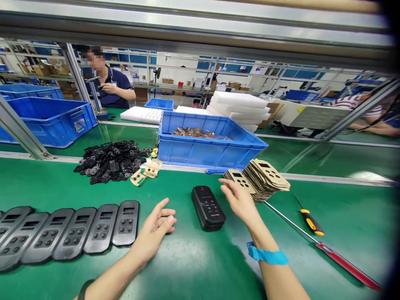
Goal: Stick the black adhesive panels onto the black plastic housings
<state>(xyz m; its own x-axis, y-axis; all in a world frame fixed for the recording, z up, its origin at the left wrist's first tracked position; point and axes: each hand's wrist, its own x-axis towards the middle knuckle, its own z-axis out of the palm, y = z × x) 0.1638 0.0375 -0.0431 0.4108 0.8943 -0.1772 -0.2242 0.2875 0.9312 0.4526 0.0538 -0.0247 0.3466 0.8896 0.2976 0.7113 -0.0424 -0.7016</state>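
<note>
**Your right hand at the fanned stack of tan overlays, left hand idle beside the black housing**

Your right hand (239, 199) had its grip loosely spread, fingertips touching the near end of the stack of overlays (261, 178); nothing was pinched yet that I could tell. Those sheets looked thin, light and bendy, likely to slide apart, so take one by its edge. The black housing (208, 207) lay on the desk (193, 258) just inside that grip, rigid and smooth-looking. Your left hand (154, 231) hovered half-curled and empty, near the row of housings (68, 233). That row ran off frame; the far bin's (209, 146) contents were hard to make out.
</note>
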